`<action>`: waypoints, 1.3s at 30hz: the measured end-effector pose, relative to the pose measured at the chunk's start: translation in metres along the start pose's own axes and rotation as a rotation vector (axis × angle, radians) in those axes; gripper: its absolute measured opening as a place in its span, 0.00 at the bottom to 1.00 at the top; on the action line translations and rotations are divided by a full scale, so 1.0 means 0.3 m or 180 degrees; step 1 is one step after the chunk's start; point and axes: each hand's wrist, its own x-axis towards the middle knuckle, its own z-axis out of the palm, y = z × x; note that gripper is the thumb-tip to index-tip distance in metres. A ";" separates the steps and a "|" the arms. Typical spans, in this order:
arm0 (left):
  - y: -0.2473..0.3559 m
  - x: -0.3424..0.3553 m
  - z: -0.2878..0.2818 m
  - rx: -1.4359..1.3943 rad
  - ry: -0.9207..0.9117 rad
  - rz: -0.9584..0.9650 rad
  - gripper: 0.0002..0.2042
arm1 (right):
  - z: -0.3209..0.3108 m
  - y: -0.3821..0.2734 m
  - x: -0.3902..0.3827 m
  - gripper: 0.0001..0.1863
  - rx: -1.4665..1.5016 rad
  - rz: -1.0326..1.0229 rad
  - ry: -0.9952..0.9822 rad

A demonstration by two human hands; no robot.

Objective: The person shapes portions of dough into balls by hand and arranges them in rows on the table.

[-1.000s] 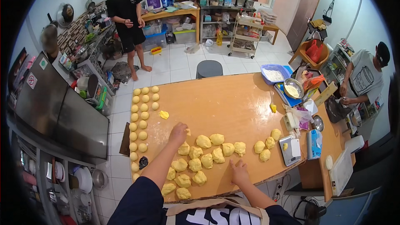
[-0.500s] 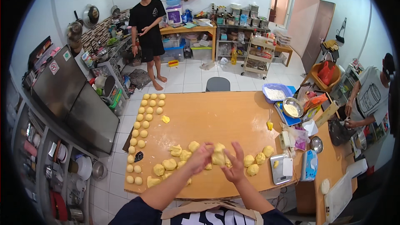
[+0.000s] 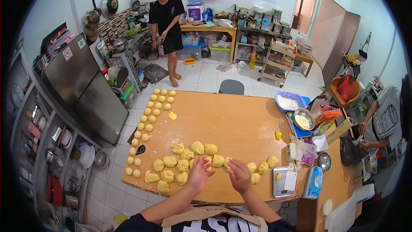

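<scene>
My left hand [image 3: 198, 176] is over the near middle of the table, fingers apart and palm turned inward. Its fingertips overlap a yellow dough lump, and I cannot tell whether they touch it. Facing it, my right hand [image 3: 239, 175] has its fingers stretched toward another partly hidden lump. Between the hands a rough dough lump [image 3: 218, 160] rests on the wooden table [image 3: 223, 120]. Several more uneven lumps [image 3: 170, 161] lie left of my hands, and a smaller group [image 3: 262, 167] is on the right. Smooth round dough balls [image 3: 145, 137] form rows along the left edge.
A digital scale [image 3: 284, 182] with a dough scrap stands at the right, beside a blue-white packet [image 3: 313, 182]. Farther back are a purple basin of flour [image 3: 288, 102] and a metal bowl [image 3: 304, 119]. One person [image 3: 167, 21] stands across the room; another [image 3: 384, 120] works at the right.
The dough lump held up between my hands has left them, and both hands are lower. The view has shifted, uncovering more lumps. The standing person's arms have lowered.
</scene>
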 end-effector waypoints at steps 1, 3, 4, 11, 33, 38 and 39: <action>0.017 -0.005 -0.039 0.0007 0.0070 0.0178 0.15 | 0.040 0.040 -0.076 0.18 -0.0104 0.0135 -0.0213; 0.055 -0.016 -0.113 0.0158 0.0163 0.0437 0.15 | 0.125 0.141 -0.340 0.22 -0.0766 0.0213 -0.1061; 0.077 -0.028 -0.128 0.0165 0.0157 0.0437 0.15 | 0.136 0.179 -0.443 0.25 -0.1417 0.0285 -0.1944; 0.167 -0.128 -0.299 0.0707 0.0196 0.1096 0.12 | 0.102 0.200 -0.387 0.38 -0.1994 0.0695 -0.1848; 0.091 -0.277 -0.495 0.2016 -0.0547 0.0680 0.10 | 0.244 0.230 -0.588 0.20 0.0360 0.1742 -0.1435; 0.052 -0.292 -0.515 0.1952 -0.0509 0.0470 0.11 | 0.144 0.285 -0.427 0.16 -0.1082 0.1379 -0.0895; 0.050 -0.293 -0.504 0.1999 -0.0530 0.0443 0.11 | 0.200 0.248 -0.374 0.17 -0.1195 0.1495 -0.0501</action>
